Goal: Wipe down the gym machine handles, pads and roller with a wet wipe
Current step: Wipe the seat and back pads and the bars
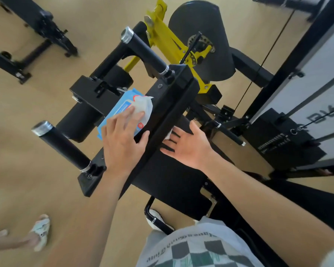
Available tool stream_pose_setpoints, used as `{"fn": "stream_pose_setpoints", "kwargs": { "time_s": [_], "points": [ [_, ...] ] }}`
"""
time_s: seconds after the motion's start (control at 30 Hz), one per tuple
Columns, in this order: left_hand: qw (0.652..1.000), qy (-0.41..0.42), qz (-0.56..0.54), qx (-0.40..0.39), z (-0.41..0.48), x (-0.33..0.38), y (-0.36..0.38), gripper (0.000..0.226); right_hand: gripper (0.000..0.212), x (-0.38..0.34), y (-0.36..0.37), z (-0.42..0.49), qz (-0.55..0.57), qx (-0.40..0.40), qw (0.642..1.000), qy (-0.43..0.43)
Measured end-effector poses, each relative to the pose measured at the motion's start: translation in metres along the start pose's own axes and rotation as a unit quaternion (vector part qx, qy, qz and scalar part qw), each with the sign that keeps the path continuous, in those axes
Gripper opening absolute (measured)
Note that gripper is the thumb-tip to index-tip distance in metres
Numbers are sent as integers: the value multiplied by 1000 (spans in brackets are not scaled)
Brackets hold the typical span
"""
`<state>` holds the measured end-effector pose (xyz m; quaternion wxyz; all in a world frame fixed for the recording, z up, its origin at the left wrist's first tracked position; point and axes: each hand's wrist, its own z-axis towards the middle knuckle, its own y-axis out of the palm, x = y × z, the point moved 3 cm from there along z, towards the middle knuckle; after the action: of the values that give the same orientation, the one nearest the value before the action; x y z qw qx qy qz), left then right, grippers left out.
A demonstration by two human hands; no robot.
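Note:
A blue pack of wet wipes (115,114) lies on the black gym machine, with a white wipe (143,106) sticking out of its top. My left hand (123,139) rests flat on the pack, fingertips on the wipe, thumb hooked over the black pad edge (174,105). My right hand (189,145) is spread flat on the black pad (174,176), with a bit of white wipe (169,134) showing under its fingers. Two black handles (145,50) (63,145) with chrome ends stick out to the left. A black roller (79,120) lies behind the pack.
A yellow lever arm (170,41) and a round black cam cover (202,39) sit at the far end. The weight stack and white shroud (305,105) stand at right. Another machine's black frame (37,33) is top left. A person's sandalled foot (40,233) stands on the wooden floor at lower left.

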<state>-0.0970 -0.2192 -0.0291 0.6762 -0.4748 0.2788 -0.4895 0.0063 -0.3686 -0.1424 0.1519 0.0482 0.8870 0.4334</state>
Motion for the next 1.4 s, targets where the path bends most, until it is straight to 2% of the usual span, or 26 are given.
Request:
{"fn": "stream_pose_setpoints", "kwargs": {
  "time_s": [0.13,0.3,0.37,0.5,0.6,0.7,0.8,0.87,0.93,1.03,1.27,1.4],
  "points": [
    [1000,4,2,3,-1,0,0,58,88,-25,-3,0,-2,6,1000,0],
    [1000,2,-3,9,-1,-1,1,59,77,-61,-11,0,58,34,992,-106],
    [1000,-3,-6,12,0,-1,0,60,77,-56,-11,2,44,27,994,-91],
    [999,-27,37,-15,7,12,-3,67,85,-39,-15,4,-38,-14,999,-3],
    [996,-48,74,-8,22,23,-12,67,89,-54,-19,-1,-49,-2,999,4],
    [999,-5,36,0,44,36,-11,63,81,-81,-22,-1,4,30,997,-72],
    [996,68,-10,-56,67,53,7,68,73,-95,-21,2,35,46,990,-131],
    [991,101,7,-91,80,62,21,73,73,-93,-15,6,18,34,992,-116],
    [987,111,31,-112,90,68,33,76,76,-88,-14,9,-30,15,997,-67],
    [983,123,64,-118,95,70,41,75,87,-97,-15,8,-96,-8,995,-16],
    [982,133,85,-100,90,71,43,65,75,-126,-24,17,-2,40,993,-115],
    [980,140,97,-102,88,72,45,65,72,-113,-17,17,-53,5,997,-60]
  ]
}}
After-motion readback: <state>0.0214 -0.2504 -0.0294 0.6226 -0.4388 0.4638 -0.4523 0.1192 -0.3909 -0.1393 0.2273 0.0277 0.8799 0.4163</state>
